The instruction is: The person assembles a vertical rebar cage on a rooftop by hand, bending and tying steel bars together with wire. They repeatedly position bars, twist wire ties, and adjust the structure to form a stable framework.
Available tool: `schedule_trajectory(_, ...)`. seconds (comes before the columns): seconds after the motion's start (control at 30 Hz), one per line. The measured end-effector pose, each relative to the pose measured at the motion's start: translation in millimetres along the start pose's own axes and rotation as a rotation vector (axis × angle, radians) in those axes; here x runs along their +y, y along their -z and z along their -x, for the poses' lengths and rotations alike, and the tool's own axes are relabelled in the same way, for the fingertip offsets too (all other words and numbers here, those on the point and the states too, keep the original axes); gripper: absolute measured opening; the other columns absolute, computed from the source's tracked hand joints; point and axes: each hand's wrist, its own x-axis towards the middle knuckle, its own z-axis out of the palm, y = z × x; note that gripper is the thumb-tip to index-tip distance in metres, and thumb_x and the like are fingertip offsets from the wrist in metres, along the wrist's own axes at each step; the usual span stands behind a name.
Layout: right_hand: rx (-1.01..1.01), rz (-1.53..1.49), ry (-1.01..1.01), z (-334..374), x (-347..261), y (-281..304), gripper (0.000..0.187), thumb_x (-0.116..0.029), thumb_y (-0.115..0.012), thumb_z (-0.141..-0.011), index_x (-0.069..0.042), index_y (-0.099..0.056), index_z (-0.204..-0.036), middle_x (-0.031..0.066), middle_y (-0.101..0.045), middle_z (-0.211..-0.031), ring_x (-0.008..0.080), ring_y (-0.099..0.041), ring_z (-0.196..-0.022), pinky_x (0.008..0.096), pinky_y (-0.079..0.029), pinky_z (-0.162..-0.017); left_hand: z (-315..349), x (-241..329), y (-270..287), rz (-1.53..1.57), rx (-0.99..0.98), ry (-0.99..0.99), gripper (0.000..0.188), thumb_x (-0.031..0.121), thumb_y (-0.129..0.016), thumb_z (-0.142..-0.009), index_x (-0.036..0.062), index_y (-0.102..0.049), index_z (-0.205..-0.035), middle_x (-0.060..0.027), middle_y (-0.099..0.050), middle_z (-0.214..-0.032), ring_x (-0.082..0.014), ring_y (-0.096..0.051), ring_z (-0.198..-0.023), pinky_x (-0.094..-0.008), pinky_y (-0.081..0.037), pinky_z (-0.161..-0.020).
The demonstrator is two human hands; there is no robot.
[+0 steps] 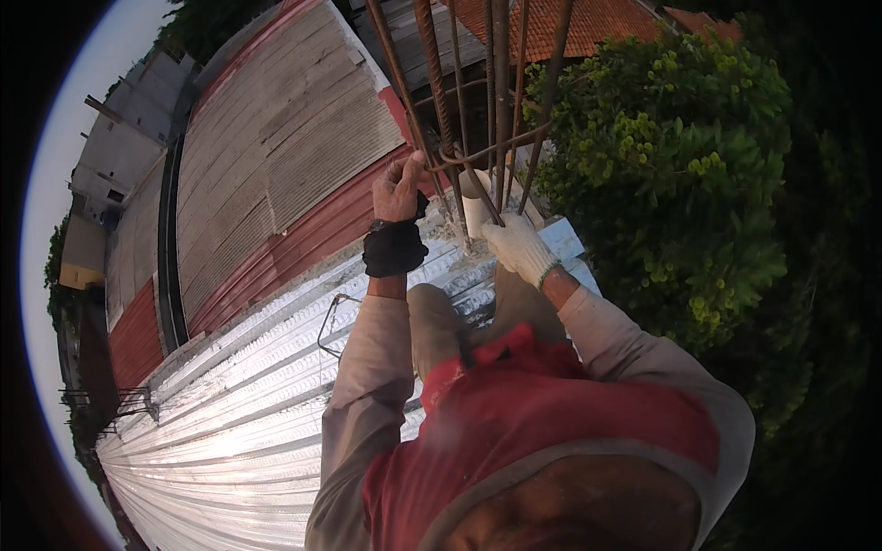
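Meeting the corner of a rusty, bent-steel hoop (478, 154), the bare left hand (398, 188) has thumb and fingers close together (pinching or not, I cannot tell); the white-knit-gloved right hand (519, 246) curls round a dark slanting rod (484, 195). The hoop already spans the upright, brown ribbed bars (434, 64); fastening probably remains. Fingertips are indistinct, the bars' tops cut off.

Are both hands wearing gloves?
No, the right hand wears a white glove, but the left hand has bare skin above its black wristband.
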Motion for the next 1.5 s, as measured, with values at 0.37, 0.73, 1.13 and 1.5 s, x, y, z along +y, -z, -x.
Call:
schedule_trajectory(0.37,0.212,-0.465,-0.56,122.5,97.0,61.8,0.011,-0.018,-0.067,-0.099,-0.007,-0.067,-0.098,-0.0063,-0.048,-0.063,0.0089,-0.043,-0.043,0.0289,-0.03,-0.038,-13.0,-10.4,-2.5,0.109,-0.14,0.005,0.03,0.021,-0.072,-0.101,-0.0051,-0.075,-0.116,-0.0064,-0.076,-0.099,-0.0099,-0.063,-0.079,-0.0255,-0.048,-0.07)
schedule_trajectory(0.73,0.147,-0.142,0.308,59.9,-173.5,165.4,0.02,-0.022,-0.06,-0.106,-0.006,-0.071,-0.103,-0.0096,-0.045,-0.063,0.0023,-0.035,-0.047,0.0244,-0.025,-0.044,-1.3,-10.8,-13.8,0.242,-0.06,0.003,0.034,0.02,-0.072,-0.102,-0.0066,-0.074,-0.123,-0.005,-0.076,-0.098,-0.0092,-0.063,-0.076,-0.0243,-0.048,-0.068)
schedule_trajectory(1.13,-0.143,0.076,-0.151,-20.5,-46.7,220.6,0.013,-0.02,-0.07,-0.093,-0.008,-0.067,-0.09,-0.0082,-0.044,-0.061,0.0055,-0.035,-0.045,0.0289,-0.023,-0.041,-1.2,-15.5,-20.3,0.252,-0.006,-0.053,0.034,0.017,-0.069,-0.103,-0.0059,-0.074,-0.129,-0.0041,-0.075,-0.093,-0.0049,-0.057,-0.065,-0.0228,-0.042,-0.057)
schedule_trajectory(1.5,-0.45,0.408,-0.307,-155.0,-90.1,208.5,0.014,-0.015,-0.071,-0.092,-0.003,-0.071,-0.087,-0.0059,-0.046,-0.059,0.0061,-0.037,-0.043,0.028,-0.026,-0.038,5.7,9.1,-25.5,0.211,0.004,0.064,0.032,0.017,-0.063,-0.104,-0.0037,-0.074,-0.126,-0.0011,-0.074,-0.087,-0.0008,-0.047,-0.054,-0.0197,-0.032,-0.05)
